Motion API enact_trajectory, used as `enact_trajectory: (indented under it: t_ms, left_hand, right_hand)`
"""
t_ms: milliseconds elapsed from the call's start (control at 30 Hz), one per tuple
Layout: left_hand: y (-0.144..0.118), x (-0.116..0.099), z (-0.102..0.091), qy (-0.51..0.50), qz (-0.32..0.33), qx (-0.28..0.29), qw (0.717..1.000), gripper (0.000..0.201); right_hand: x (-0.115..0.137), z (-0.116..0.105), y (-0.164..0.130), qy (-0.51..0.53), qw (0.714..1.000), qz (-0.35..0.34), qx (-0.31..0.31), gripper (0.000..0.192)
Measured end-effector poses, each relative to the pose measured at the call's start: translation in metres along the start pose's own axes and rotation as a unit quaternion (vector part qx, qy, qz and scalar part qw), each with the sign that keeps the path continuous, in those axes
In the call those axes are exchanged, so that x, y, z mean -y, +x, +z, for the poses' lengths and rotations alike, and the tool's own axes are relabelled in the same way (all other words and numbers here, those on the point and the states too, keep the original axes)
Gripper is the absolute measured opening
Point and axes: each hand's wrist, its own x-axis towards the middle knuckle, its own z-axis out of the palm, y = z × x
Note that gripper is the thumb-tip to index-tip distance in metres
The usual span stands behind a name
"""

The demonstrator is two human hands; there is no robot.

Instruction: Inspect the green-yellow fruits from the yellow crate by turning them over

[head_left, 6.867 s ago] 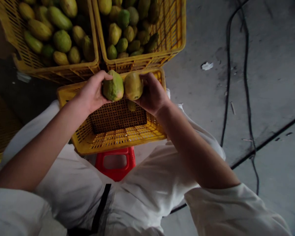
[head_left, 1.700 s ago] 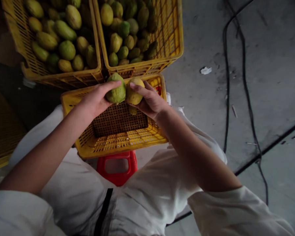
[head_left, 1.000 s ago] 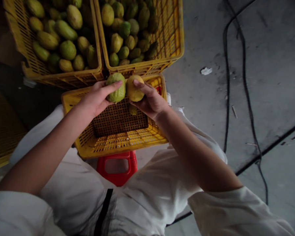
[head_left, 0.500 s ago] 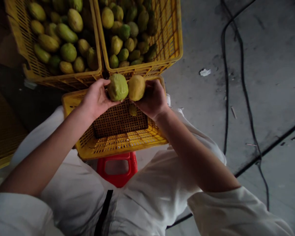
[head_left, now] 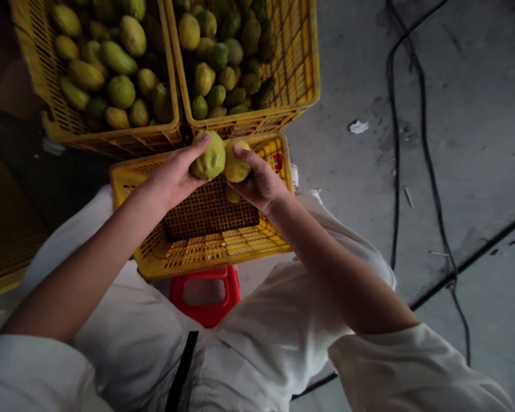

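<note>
In my left hand [head_left: 178, 174] is a large, lumpy green lemon [head_left: 213, 157], the thumb across its top and the fingers around its near side. My right hand [head_left: 264, 180] grips a smaller yellow lemon [head_left: 235, 166], with the thumb laid on it. Both fruits are side by side, almost touching, above the back part of a small yellow plastic crate [head_left: 214, 268]. Inside that crate, just below the yellow lemon, another yellowish fruit [head_left: 232, 196] shows in part. The fingertips under both lemons are hidden.
Two larger yellow crates, left [head_left: 124, 135] and right [head_left: 257, 120], stand beyond with many green and yellow fruits. A red stool [head_left: 205, 315] shows below the small crate. Black cables [head_left: 427, 143] run over the grey floor at right. Another yellow crate [head_left: 8, 280] is at far left.
Both thumbs have come over the tops of the lemons. The green lemon has turned in my left hand and shifted slightly right; the yellow one has dropped a little, nearer me.
</note>
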Motion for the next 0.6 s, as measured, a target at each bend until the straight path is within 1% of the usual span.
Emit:
enact_trajectory:
  t_ms: [100, 233, 400, 433, 533, 600]
  left_hand:
    - [-0.001, -0.003, 0.001, -0.027, -0.01, -0.018, 0.999, 0.011]
    - [0.001, -0.008, -0.002, -0.049, -0.015, -0.054, 0.997, 0.017]
    - [0.01, -0.006, -0.01, -0.038, -0.012, -0.022, 0.999, 0.028]
    - [0.01, -0.005, -0.01, -0.034, -0.008, -0.02, 0.999, 0.027]
    - [0.005, -0.005, -0.004, -0.015, 0.001, -0.026, 1.0, 0.014]
    - [0.001, -0.005, 0.001, 0.0, 0.002, -0.029, 1.0, 0.011]
  right_hand:
    - [0.0, -0.001, 0.0, -0.002, 1.0, 0.009, -0.013, 0.019]
    - [0.006, -0.003, 0.002, 0.026, 0.999, 0.035, 0.001, 0.018]
    - [0.004, -0.005, 0.006, 0.023, 0.999, 0.025, -0.004, 0.024]
    - [0.002, -0.006, 0.007, 0.02, 1.0, 0.022, -0.005, 0.026]
    - [-0.004, -0.006, 0.006, 0.009, 1.0, 0.016, -0.003, 0.031]
    - [-0.005, -0.007, 0.004, -0.009, 1.0, 0.013, 0.003, 0.033]
